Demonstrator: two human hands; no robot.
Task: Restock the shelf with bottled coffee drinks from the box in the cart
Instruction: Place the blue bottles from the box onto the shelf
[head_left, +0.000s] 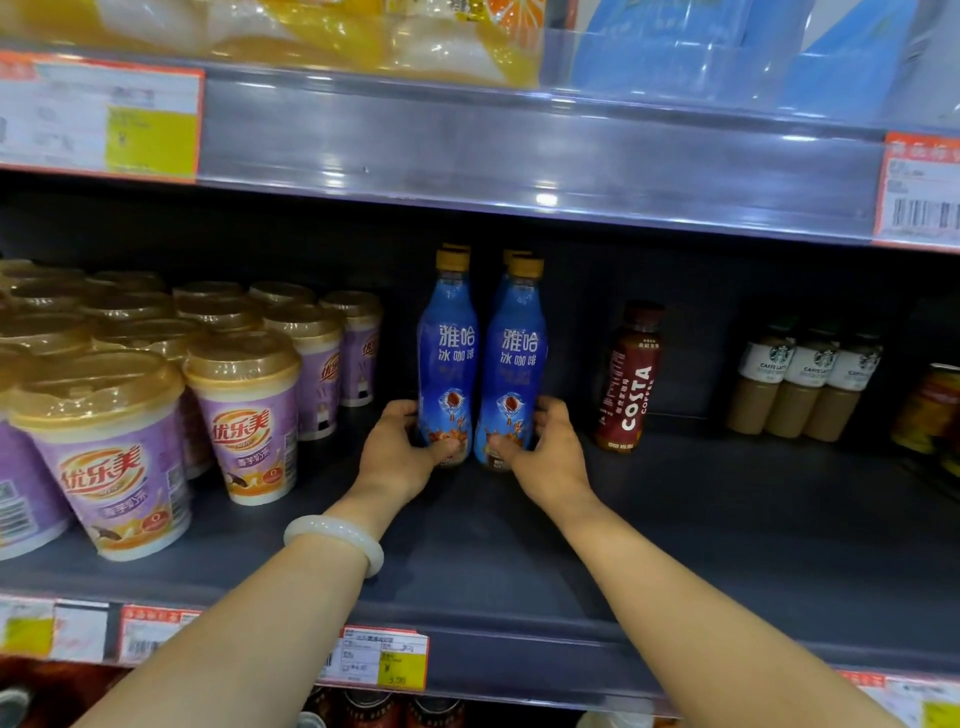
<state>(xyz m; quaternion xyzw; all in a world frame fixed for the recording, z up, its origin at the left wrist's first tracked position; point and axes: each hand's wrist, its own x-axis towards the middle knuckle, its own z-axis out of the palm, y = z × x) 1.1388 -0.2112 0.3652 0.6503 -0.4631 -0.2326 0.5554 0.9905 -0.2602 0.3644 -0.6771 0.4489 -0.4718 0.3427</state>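
Two blue coffee bottles (480, 364) upright mid-shelf (727, 519) | left hand (400, 457), right hand (545, 457): each grip clamped on one base | risk: tall bottles tip, knocking Costa bottle (629, 379) right

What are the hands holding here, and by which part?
Each grips a blue coffee bottle near its base: left hand on the left bottle, right hand on the right bottle, both upright on the shelf.
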